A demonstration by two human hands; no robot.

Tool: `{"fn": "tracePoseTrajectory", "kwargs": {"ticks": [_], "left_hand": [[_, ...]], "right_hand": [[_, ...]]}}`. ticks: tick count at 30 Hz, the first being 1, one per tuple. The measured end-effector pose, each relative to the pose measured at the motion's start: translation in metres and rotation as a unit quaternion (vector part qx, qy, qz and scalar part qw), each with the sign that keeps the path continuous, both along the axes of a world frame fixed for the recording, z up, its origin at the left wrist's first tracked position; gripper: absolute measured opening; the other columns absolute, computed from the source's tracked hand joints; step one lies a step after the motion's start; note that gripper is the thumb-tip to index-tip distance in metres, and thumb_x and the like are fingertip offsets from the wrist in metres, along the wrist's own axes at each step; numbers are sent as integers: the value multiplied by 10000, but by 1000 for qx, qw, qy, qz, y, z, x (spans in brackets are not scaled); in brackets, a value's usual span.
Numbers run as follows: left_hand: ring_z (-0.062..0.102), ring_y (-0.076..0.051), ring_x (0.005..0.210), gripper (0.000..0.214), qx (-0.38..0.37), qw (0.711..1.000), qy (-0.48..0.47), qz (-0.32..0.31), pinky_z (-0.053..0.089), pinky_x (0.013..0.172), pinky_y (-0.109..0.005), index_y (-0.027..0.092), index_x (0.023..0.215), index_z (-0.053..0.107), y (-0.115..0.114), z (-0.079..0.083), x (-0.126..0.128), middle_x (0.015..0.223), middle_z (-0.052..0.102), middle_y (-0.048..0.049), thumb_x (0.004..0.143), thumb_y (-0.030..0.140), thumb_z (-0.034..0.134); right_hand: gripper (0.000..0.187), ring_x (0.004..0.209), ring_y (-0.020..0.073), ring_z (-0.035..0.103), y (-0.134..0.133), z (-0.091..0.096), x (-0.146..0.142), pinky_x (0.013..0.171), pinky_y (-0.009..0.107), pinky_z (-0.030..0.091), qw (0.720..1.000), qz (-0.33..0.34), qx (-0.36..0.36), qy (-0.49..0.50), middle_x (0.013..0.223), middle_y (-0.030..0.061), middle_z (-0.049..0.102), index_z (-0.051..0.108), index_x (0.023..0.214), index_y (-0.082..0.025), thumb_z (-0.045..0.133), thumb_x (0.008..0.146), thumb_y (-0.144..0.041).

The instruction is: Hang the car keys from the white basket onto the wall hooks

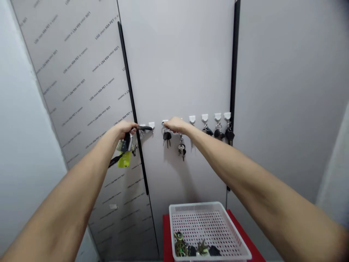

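My left hand (124,129) is closed round a bunch of keys (127,142) beside the black door strip. A yellow-green tag (124,159) and a black strap (115,160) dangle below it. My right hand (176,124) pinches the ring of another set of keys (167,137) at a white hook (164,121) on the pale panel. A bare-looking white hook (151,126) sits between my hands. Just under my right hand hangs a further key bunch (182,149); its hook is mostly hidden by the hand.
More white hooks (204,118) run to the right, with key sets (229,134) hanging from them. Below, a white plastic basket (245,243) holding several keys and keyrings (181,249) stands on a red surface (166,233). Black vertical strips (127,69) edge the panel.
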State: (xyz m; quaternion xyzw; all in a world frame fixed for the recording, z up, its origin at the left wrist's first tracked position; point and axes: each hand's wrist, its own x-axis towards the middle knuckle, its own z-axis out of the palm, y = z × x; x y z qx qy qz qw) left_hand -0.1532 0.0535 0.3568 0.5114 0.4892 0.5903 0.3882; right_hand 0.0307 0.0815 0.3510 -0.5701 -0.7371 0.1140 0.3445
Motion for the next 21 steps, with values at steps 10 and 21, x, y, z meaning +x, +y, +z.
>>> {"fn": "tracePoseTrajectory", "kwargs": {"ticks": [10, 21], "left_hand": [[214, 22, 267, 149, 0, 989, -70, -133, 142, 250, -71, 77, 589, 457, 0, -7, 24, 352, 267, 74, 706, 111, 370], [268, -25, 297, 261, 9, 983, 118, -141, 226, 314, -146, 122, 908, 453, -30, -155, 115, 385, 328, 81, 665, 210, 417]], "right_hand": [[208, 409, 81, 395, -10, -26, -5, 408, 193, 286, 995, 65, 29, -69, 455, 16, 443, 473, 510, -136, 384, 592, -305], [138, 394, 54, 314, -47, -150, 81, 383, 173, 203, 979, 133, -114, -99, 398, -37, 342, 365, 442, -149, 353, 577, -180]]}}
